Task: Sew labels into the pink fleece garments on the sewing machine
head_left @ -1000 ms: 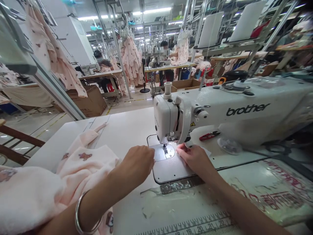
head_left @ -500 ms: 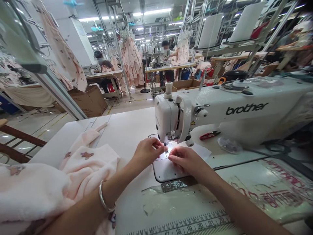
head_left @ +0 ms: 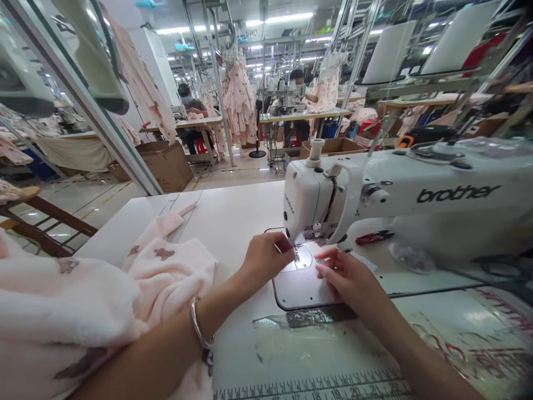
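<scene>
The white sewing machine (head_left: 312, 194) stands before me, its lamp lighting the metal needle plate (head_left: 291, 291). My left hand (head_left: 268, 255) is at the left of the presser foot (head_left: 297, 254), thumb and forefinger pinched together close to the needle. Whatever is in that pinch is too small to make out. To the right of the foot, my right hand (head_left: 345, 278) hovers over the plate with fingers curled. A tiny shiny bit shows between its thumb and forefinger tips; its kind is unclear. Pale pink fleece fabric (head_left: 175, 266) with bear figures lies beside my left forearm.
Red-handled thread snips (head_left: 375, 237) and a clear plastic packet (head_left: 411, 257) lie under the machine arm. A printed ruler scale (head_left: 308, 386) runs along the table's front. Thread cones (head_left: 387, 53) stand at upper right. Beyond are hanging garments (head_left: 239, 103), cardboard boxes (head_left: 164, 166) and people at machines.
My right hand has moved rightward away from the needle, its fingertips slightly more apart. My left hand stays pinched by the presser foot. The whole view has shifted, with the scene sliding right.
</scene>
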`<state>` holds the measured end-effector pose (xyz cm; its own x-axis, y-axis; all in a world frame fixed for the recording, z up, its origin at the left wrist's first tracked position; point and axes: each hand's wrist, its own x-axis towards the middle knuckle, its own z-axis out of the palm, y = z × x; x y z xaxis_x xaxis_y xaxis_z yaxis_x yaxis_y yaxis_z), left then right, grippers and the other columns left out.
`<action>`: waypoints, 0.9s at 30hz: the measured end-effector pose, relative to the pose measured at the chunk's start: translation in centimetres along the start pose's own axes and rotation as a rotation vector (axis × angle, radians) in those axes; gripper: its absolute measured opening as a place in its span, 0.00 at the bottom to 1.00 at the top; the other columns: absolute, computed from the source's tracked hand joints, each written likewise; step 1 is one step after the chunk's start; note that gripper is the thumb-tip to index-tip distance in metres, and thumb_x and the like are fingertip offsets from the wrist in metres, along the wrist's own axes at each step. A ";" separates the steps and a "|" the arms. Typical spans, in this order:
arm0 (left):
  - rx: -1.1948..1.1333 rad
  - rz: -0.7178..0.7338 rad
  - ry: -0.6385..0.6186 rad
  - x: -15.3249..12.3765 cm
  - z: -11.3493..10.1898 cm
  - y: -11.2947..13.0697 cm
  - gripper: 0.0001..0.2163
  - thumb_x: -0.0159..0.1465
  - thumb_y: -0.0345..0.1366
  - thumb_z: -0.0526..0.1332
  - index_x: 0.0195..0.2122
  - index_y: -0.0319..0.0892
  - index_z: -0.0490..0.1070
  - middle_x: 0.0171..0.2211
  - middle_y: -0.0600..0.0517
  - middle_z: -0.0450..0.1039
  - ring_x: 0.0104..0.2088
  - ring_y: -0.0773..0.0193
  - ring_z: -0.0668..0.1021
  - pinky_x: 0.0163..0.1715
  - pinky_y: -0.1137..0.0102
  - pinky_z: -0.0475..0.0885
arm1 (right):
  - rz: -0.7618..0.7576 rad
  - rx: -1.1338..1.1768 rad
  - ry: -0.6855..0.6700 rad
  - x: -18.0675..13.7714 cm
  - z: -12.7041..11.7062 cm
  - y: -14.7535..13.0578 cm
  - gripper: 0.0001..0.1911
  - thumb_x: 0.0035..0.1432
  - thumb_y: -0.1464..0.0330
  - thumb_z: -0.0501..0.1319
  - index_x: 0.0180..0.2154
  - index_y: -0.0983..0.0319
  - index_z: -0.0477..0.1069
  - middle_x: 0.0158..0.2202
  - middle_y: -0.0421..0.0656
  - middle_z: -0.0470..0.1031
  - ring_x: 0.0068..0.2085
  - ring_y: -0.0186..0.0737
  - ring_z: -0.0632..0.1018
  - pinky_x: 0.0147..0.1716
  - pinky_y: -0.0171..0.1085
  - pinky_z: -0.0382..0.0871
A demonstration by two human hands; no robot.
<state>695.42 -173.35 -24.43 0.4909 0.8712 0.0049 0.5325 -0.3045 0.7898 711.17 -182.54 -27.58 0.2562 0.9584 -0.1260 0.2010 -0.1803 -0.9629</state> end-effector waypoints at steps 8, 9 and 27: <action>0.099 -0.026 -0.379 -1.6 -0.3 0.9 0.06 0.51 0.32 0.57 0.26 0.40 0.72 0.22 0.54 0.74 0.24 0.66 0.76 0.24 0.74 0.66 | 0.187 0.284 -0.114 0.0 2.3 -1.8 0.16 0.49 0.55 0.62 0.31 0.62 0.67 0.14 0.32 0.60 0.16 0.26 0.58 0.14 0.28 0.44; 0.202 0.008 -0.378 -1.9 -0.6 1.3 0.06 0.52 0.32 0.57 0.26 0.40 0.73 0.22 0.53 0.74 0.24 0.66 0.76 0.25 0.73 0.66 | 0.193 0.302 -0.113 0.1 2.3 -1.9 0.16 0.48 0.56 0.63 0.30 0.62 0.67 0.15 0.32 0.60 0.16 0.26 0.58 0.14 0.28 0.44; 0.549 0.670 -0.189 -2.6 0.8 0.9 0.08 0.64 0.27 0.51 0.40 0.39 0.68 0.35 0.49 0.72 0.36 0.61 0.74 0.35 0.66 0.71 | 0.198 0.186 -0.102 -2.5 -1.1 -1.4 0.17 0.49 0.54 0.62 0.26 0.60 0.64 0.17 0.33 0.61 0.15 0.25 0.60 0.14 0.28 0.42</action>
<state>695.19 -176.15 -24.27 0.8981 0.3803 0.2210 0.3244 -0.9119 0.2513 711.30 -184.97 -25.69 0.1749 0.9276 -0.3302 -0.0225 -0.3315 -0.9432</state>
